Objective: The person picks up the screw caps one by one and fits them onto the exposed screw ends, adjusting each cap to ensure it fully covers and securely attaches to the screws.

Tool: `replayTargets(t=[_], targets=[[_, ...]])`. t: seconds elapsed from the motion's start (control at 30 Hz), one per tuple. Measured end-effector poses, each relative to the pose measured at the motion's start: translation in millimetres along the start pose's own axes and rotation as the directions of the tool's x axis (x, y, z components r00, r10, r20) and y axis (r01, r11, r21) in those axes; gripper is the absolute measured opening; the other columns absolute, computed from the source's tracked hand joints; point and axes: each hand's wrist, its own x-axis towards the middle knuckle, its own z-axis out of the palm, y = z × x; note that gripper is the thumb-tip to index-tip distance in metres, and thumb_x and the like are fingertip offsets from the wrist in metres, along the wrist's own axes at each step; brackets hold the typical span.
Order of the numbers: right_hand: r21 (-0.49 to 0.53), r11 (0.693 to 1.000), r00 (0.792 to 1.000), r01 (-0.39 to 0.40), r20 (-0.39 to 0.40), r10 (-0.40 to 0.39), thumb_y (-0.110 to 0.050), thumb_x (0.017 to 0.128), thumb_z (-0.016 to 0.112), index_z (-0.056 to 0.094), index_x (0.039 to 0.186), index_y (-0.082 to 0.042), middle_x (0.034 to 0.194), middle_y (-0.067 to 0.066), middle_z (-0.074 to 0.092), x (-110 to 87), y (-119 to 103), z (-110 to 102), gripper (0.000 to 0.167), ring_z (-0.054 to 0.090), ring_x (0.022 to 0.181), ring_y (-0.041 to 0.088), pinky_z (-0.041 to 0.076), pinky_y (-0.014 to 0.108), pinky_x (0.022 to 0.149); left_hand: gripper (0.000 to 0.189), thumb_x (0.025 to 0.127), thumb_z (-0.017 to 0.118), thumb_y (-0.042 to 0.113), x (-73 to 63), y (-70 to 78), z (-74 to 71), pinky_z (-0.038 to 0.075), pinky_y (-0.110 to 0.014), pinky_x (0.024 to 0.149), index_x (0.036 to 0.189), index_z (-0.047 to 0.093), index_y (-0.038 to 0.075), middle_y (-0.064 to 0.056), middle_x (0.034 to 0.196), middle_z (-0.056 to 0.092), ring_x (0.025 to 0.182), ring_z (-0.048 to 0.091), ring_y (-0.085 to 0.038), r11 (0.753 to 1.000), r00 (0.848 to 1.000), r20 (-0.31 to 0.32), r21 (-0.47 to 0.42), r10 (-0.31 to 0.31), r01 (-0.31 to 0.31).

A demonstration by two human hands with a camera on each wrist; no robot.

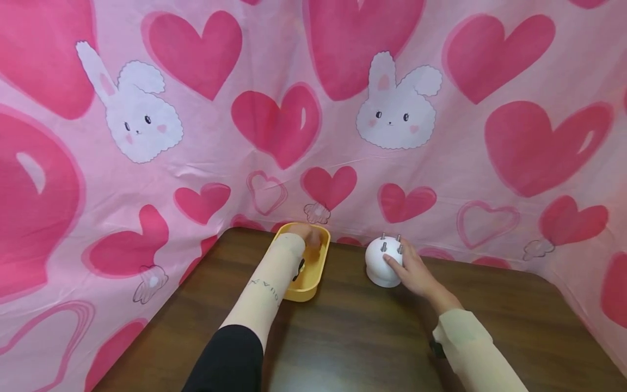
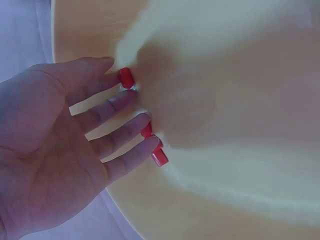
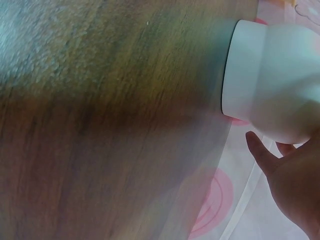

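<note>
My left hand [image 1: 306, 234] reaches down into the far end of a yellow tray [image 1: 303, 295]. In the left wrist view its fingers are nearly straight, palm showing, and the fingertips touch small red pieces [image 2: 126, 78] on the tray's pale bottom. Another red piece [image 2: 160, 157] lies by the little finger. To the right, my right hand [image 1: 416, 272] steadies a white rounded object [image 1: 379, 267] on the table, thumb on its near side and fingers round its right side. Several metal pins [image 1: 384, 246] stand up from its top. In the right wrist view, its flat base [image 3: 242, 70] shows.
The brown wooden table [image 1: 338, 343] carries both the tray and the white object near its far edge. Behind it hangs a pink cloth [image 1: 338, 147] with hearts and rabbits, close to the table's far edge and sides.
</note>
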Motion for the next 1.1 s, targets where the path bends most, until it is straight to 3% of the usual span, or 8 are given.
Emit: replayTargets(t=[0.1,0.23,0.33,0.47,0.57,0.63,0.9,1.1], targets=[[-0.001,1.000,1.000,-0.022,0.019,0.022,-0.035,0.104,0.059,0.019,0.156,0.009,0.154,0.034,0.029,0.5,0,2,0.079,0.031,0.141,0.052,0.025,0.068,0.115,0.041,0.078,0.083,0.019,-7.4,-1.4,4.5,0.053,-0.044,0.091,0.114,0.067,0.030,-0.005,0.113,0.058,0.105,0.055,-0.026,1.000,0.999,-0.047,-0.003,-0.003,0.003],[0.002,0.999,0.998,-0.052,0.023,0.052,-0.038,0.104,0.058,0.019,0.156,0.009,0.155,0.033,0.028,0.8,-2,1,0.080,0.030,0.143,0.051,0.025,0.067,0.116,0.039,0.077,0.079,0.014,-29.6,-3.7,14.8,0.056,-0.047,0.081,0.113,0.069,0.025,-0.007,0.113,0.057,0.104,0.055,-0.029,0.989,0.991,-0.132,-0.150,-0.016,-0.004],[0.004,0.999,0.998,-0.054,0.017,0.054,-0.037,0.104,0.059,0.020,0.155,0.010,0.155,0.034,0.028,1.5,-3,0,0.080,0.029,0.144,0.051,0.024,0.066,0.116,0.041,0.080,0.076,0.010,-41.1,-5.4,19.8,0.056,-0.043,0.077,0.117,0.068,0.025,-0.005,0.112,0.057,0.103,0.055,-0.026,0.988,0.984,-0.167,-0.130,0.058,-0.081],[-0.003,0.999,0.999,-0.051,0.016,0.051,-0.037,0.104,0.059,0.020,0.155,0.010,0.154,0.034,0.029,2.5,-2,-1,0.080,0.029,0.143,0.051,0.024,0.066,0.116,0.046,0.077,0.080,0.006,-23.1,-11.3,19.1,0.050,-0.040,0.093,0.117,0.068,0.024,-0.002,0.110,0.058,0.106,0.051,-0.024,0.984,0.985,-0.142,-0.140,0.094,-0.114],[-0.007,0.999,0.999,-0.050,0.012,0.050,-0.037,0.103,0.059,0.020,0.155,0.010,0.153,0.035,0.029,2.0,-1,0,0.080,0.030,0.142,0.051,0.025,0.066,0.116,0.049,0.073,0.083,0.006,-9.8,-14.2,18.2,0.044,-0.045,0.101,0.116,0.068,0.025,-0.005,0.114,0.056,0.109,0.048,-0.027,0.961,0.994,-0.107,-0.269,0.035,-0.063],[-0.008,0.999,0.999,-0.045,0.007,0.045,-0.037,0.103,0.059,0.020,0.154,0.011,0.153,0.036,0.030,1.5,-1,0,0.079,0.031,0.141,0.052,0.026,0.067,0.115,0.045,0.076,0.083,0.010,-11.7,-14.0,18.6,0.044,-0.046,0.102,0.115,0.066,0.026,-0.006,0.114,0.055,0.109,0.048,-0.027,0.958,0.994,-0.111,-0.282,0.019,-0.050],[-0.012,0.999,0.999,-0.036,0.008,0.036,-0.037,0.103,0.060,0.022,0.153,0.009,0.151,0.034,0.031,-0.4,0,2,0.078,0.033,0.139,0.051,0.027,0.067,0.115,0.019,0.089,0.073,0.021,-13.0,-14.4,16.0,0.045,-0.040,0.095,0.108,0.067,0.019,-0.005,0.103,0.055,0.103,0.050,-0.024,0.989,0.986,-0.097,-0.041,0.138,-0.142],[-0.003,1.000,1.000,-0.021,-0.002,0.021,-0.034,0.103,0.060,0.024,0.152,0.009,0.150,0.033,0.033,-0.9,-1,1,0.075,0.035,0.138,0.050,0.028,0.066,0.114,0.014,0.090,0.070,0.019,-15.0,-14.2,14.7,0.046,-0.036,0.077,0.102,0.069,0.013,-0.007,0.093,0.057,0.092,0.053,-0.025,0.986,0.983,-0.075,0.008,0.167,-0.167]])
